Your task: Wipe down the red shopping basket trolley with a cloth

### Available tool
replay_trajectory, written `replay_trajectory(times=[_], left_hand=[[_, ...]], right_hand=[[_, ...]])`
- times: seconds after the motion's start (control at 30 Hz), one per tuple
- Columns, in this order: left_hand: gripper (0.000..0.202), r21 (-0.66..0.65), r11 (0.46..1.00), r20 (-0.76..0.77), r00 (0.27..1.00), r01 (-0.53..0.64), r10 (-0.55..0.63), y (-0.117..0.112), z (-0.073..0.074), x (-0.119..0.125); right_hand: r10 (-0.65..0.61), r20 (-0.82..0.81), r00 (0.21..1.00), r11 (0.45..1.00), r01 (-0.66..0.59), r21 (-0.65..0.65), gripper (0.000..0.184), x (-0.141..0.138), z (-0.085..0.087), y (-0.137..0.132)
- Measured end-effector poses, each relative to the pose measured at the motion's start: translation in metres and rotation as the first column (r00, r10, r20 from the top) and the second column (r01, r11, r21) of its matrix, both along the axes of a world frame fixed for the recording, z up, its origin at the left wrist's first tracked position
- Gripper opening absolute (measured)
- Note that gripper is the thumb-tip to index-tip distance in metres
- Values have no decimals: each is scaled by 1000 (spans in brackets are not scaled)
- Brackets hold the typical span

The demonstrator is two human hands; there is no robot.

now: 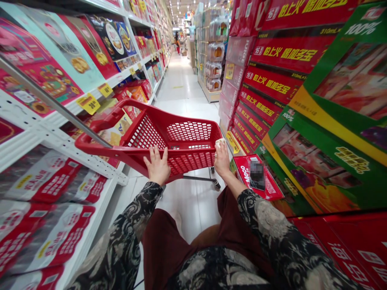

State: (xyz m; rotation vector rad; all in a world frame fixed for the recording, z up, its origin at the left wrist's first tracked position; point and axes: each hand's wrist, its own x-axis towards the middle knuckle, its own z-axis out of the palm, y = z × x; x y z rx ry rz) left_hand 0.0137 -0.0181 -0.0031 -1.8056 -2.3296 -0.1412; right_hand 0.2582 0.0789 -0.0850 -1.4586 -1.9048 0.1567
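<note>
Left hand (157, 165) and right hand (222, 160), both curled around one red shopping cart's (145, 139) rim

Place: we are in a supermarket, looking down a long aisle (178, 76).
Left side: white metal shelves (60, 129) hold rows of boxed goods, with yellow price tags (88, 103).
Right side: red and green cartons (272, 88) are stacked high.
Floor: we see pale tiles (181, 96).
Cart: we have a red shopping cart (187, 137) before us.
Far off: a shopper (177, 42) stands down the aisle.
</note>
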Motion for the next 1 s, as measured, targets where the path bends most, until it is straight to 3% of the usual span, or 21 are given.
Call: replay_trajectory(times=[0.23,0.53,0.7,0.8,0.9,1.0], left_hand=[[70,4,1000,-33,999,-8,8,2,-3,-3],[67,17,1000,-33,999,-17,18,-2,-2,-1],[67,17,1000,-36,999,2,-2,-3,0,2],[67,19,1000,-32,999,10,-9,-6,1,4],[68,20,1000,-34,999,19,-19,-8,0,8],[69,16,999,-39,999,27,-27,-8,-1,14]], right_hand=[[142,-87,986,985,-131,116,56,-7,-3,0],[348,17,937,917,-344,202,55,-14,-9,-18],[315,48,948,925,-318,207,52,-26,-4,-15],[269,61,961,945,-275,179,50,-11,-2,-10],[138,31,990,983,-141,121,50,10,-2,-7],[77,0,997,990,-77,115,51,11,0,-9]])
